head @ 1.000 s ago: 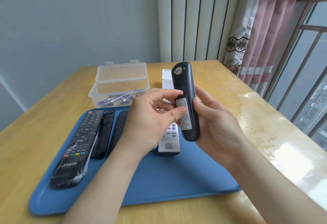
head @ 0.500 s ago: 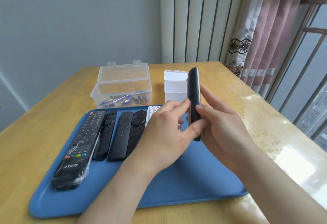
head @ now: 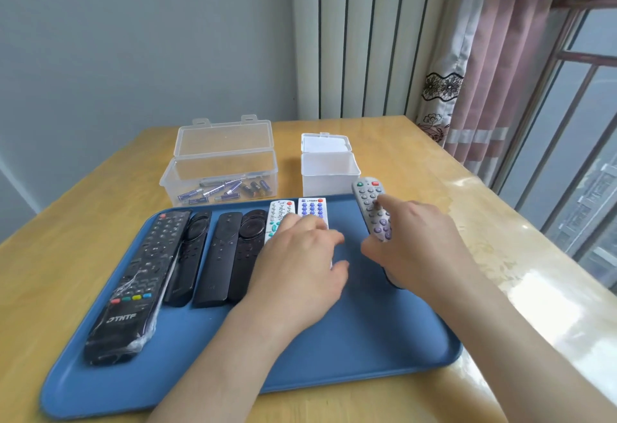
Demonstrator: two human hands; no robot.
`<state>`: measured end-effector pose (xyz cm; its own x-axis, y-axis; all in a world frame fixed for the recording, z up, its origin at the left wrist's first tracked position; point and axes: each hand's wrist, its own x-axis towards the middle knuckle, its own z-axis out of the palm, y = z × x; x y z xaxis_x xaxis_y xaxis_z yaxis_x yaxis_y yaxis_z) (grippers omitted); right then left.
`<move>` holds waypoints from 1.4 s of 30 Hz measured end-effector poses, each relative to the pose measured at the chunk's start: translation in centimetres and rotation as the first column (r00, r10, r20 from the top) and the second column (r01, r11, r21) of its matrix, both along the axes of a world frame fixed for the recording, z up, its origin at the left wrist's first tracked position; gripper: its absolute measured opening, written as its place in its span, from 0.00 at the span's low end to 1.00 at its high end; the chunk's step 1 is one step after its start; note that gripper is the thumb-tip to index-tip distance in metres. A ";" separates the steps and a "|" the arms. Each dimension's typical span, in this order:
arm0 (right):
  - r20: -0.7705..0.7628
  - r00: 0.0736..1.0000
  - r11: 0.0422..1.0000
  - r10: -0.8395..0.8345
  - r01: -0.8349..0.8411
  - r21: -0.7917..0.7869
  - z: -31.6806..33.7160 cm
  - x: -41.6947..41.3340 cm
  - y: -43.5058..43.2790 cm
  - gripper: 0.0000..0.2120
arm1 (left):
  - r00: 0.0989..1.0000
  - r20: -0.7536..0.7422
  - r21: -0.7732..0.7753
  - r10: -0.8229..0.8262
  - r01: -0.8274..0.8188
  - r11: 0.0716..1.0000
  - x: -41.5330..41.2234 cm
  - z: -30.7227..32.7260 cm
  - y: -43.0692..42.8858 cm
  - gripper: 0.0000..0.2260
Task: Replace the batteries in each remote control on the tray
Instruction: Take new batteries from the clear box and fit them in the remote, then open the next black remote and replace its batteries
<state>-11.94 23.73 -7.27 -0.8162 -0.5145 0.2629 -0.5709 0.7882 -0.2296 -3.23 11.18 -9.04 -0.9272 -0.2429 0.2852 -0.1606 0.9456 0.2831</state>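
Blue plastic tray (head: pixel 367 349), smooth, rectangular with rounded corners and a low raised rim, lying on a glossy yellow wooden surface (head: pixel 434 162). On its left half, side by side and long axes running away from the viewer: one large black remote (head: pixel 140 279) in crinkled clear film with coloured keys near its close end; three slim matte black remotes (head: pixel 217 255), two with round pads at the far end; two white remotes (head: pixel 297 210) with coloured rubber keys, close ends hidden under the left hand (head: pixel 300 265). Left hand palm down, fingers loosely spread over the white remotes, not clearly gripping anything. Grey remote (head: pixel 369 202), rounded far end, green and red keys at top, purple keys lower, face up over the tray's right part, long axis leaning slightly left as it points away; right hand (head: pixel 417 249) closed around its near half, forefinger laid on the keys. Beyond the tray: clear hinged plastic box (head: pixel 187 175), lid open, holding loose cylindrical batteries (head: pixel 227 190); small white translucent box (head: pixel 329 172), lid up
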 end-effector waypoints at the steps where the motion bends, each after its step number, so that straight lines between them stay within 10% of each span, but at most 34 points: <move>1: -0.011 1.000 0.999 -0.006 0.006 0.038 -0.2 -0.1 0.0 0.12 | 0.999 0.037 -0.023 0.005 -0.004 1.000 0.0 -0.1 -0.1 0.17; 14: -0.104 0.992 0.980 -0.075 0.093 0.177 -2.2 -0.7 -0.1 0.13 | 0.896 0.428 -0.031 -0.120 0.148 0.989 0.6 0.6 -1.6 0.41; 25: -0.069 0.996 0.998 0.056 -0.058 -0.021 -2.6 -0.6 -0.8 0.17 | 0.965 0.244 -0.064 -0.097 0.116 0.991 0.4 0.1 -2.2 0.34; 33: 0.123 0.934 0.938 0.335 -0.343 0.048 -1.3 0.6 -2.8 0.16 | 0.962 0.174 0.220 -0.211 0.171 0.961 1.1 1.6 -4.7 0.19; 42: 0.107 0.895 0.896 0.432 -0.440 0.065 2.9 -3.4 -9.4 0.24 | 0.972 -0.060 0.203 0.225 -0.209 0.957 -1.6 3.5 -12.8 0.13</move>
<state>-15.32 14.37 -4.36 -0.5219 -0.8414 0.1403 -0.8427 0.4832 -0.2375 -4.84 -1.57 -5.59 -0.8215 -0.4937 0.2853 -0.3245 0.8162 0.4781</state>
